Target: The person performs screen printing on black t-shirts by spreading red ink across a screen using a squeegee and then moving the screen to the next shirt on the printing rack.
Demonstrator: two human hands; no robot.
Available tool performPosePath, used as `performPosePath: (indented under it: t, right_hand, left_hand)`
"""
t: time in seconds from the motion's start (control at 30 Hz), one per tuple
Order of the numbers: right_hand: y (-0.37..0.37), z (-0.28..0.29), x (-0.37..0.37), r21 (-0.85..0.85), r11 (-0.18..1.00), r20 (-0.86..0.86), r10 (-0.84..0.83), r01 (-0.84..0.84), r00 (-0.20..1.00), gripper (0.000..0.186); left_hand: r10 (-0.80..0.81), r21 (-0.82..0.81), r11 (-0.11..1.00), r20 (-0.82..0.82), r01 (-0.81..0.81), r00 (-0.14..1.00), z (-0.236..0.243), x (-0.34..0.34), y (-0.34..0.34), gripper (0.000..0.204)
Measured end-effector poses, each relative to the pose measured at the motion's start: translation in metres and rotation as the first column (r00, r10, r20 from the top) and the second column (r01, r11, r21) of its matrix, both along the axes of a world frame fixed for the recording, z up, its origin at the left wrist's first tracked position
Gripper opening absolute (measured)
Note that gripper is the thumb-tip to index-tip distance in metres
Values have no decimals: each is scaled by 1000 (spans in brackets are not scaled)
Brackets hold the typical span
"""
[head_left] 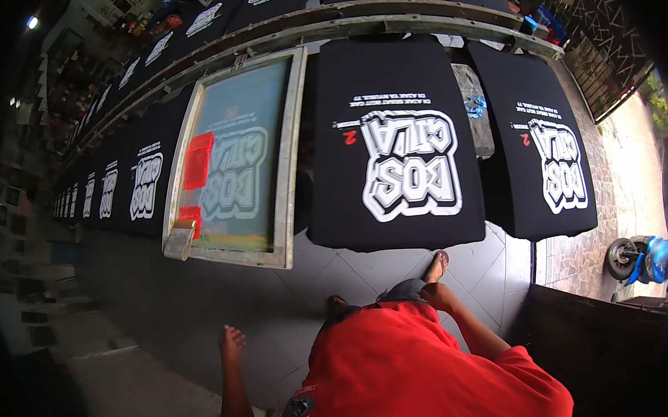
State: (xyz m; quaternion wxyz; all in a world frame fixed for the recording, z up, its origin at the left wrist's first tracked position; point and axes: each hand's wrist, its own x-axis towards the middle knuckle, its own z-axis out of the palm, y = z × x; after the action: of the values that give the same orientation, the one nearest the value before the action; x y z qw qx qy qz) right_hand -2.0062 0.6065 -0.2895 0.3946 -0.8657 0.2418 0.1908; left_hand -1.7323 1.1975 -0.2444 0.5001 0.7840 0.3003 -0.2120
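Observation:
My left hand [234, 338] hangs at my left side over the floor, fingers loosely bent and apart, with nothing in it. My right hand [438, 297] is against my grey shorts [401, 290]; its fingers are partly hidden there. Ahead of me a black T-shirt [339, 163] lies stretched on a board, with a white print and a small red mark. Left of it, a screen-printing frame [281, 203] lies tilted over the row, its mesh bearing the same design and red tape [199, 161]. Another printed black T-shirt [512, 193] is to the right.
More printed black shirts run off to the left [150, 172] and along a second row behind a metal rail [386, 25]. A grey tiled floor [344, 271] lies below. At the right are a dark panel [593, 346], a paved strip and a wheeled vehicle [623, 259] with blue parts.

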Motion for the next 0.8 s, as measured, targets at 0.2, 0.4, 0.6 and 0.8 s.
performPosePath:
  t: [0.2,0.4,0.6,0.8]
  right_hand:
    - [136,93,138,559,793,40,-316,241,948,53]
    - [196,126,224,783,468,-48,-611,409,790,65]
    - [217,117,259,841,351,-38,-722,412,691,68]
    - [241,137,296,815,424,110,-782,394,614,50]
  left_hand:
    - [153,-286,956,319,-59,935,12,132,73,66]
    - [72,-327,942,431,81,899,30,265,90,66]
    - [-53,-198,971,366,133,929,26,352,85,68]
    - [-354,-415,814,201,407,913,30,398,68,68]
